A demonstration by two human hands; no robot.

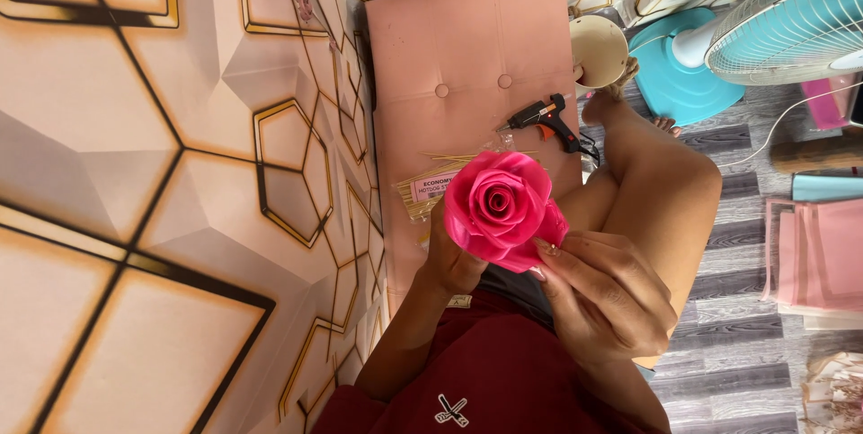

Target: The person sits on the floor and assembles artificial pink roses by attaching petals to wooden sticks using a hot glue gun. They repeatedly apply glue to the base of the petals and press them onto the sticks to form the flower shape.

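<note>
The left hand (452, 263) is closed around the underside of a pink ribbon rose (499, 208), held above the lap. The right hand (604, 295), fingers curled, pinches an outer petal at the rose's lower right edge.

left hand (452, 265): raised, grip closed from below | right hand (604, 295): fingers curled, fingertips pinching at side

top: dark red, small white crossed emblem | shorts: dark grey | legs, feet bare
</note>
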